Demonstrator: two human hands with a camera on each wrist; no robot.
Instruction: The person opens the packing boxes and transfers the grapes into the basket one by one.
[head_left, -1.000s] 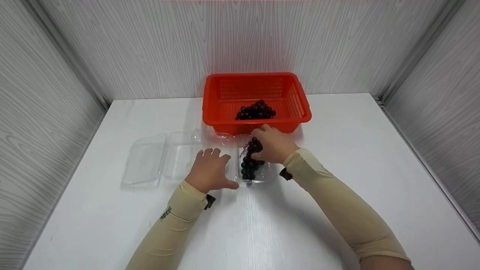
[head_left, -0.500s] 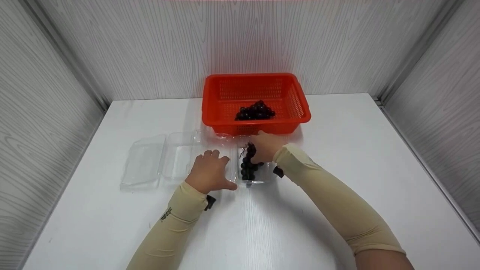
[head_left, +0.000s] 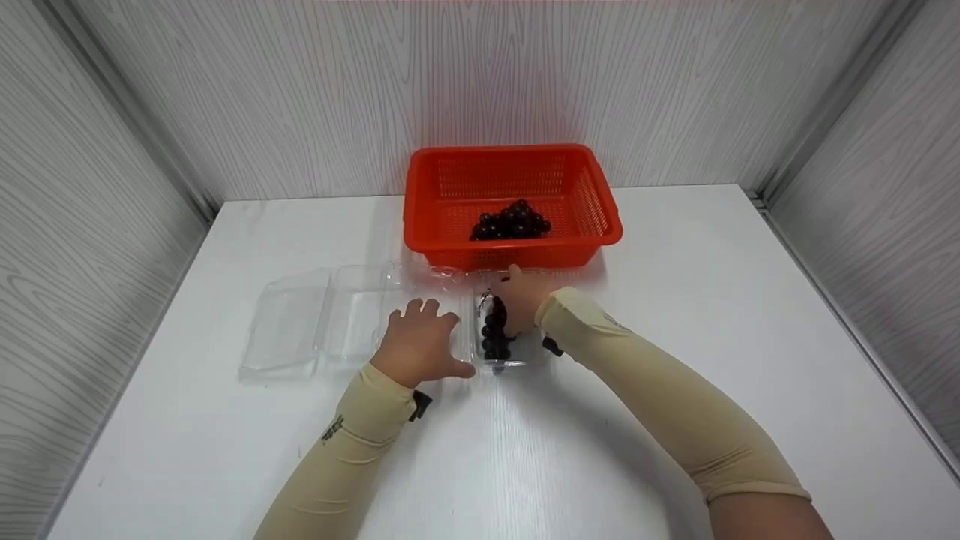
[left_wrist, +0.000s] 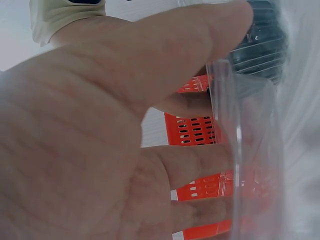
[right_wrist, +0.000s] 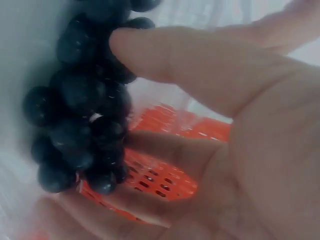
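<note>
A bunch of dark grapes lies in a clear plastic clamshell box in front of the red basket. My right hand reaches into this box and holds the bunch; in the right wrist view the thumb lies against the grapes and the fingers pass behind them. Left of it, my left hand has its fingers spread over the clear plastic. In the left wrist view those fingers meet the raised plastic edge, with dark grapes behind the clear wall near the thumb tip.
Behind the boxes, a red perforated basket stands near the back wall with another bunch of dark grapes in it. More clear plastic packaging lies to the left on the white table.
My right hand has moved slightly left and lower into the box, turning over the grapes and covering more of them. My left hand has stayed nearly still.
</note>
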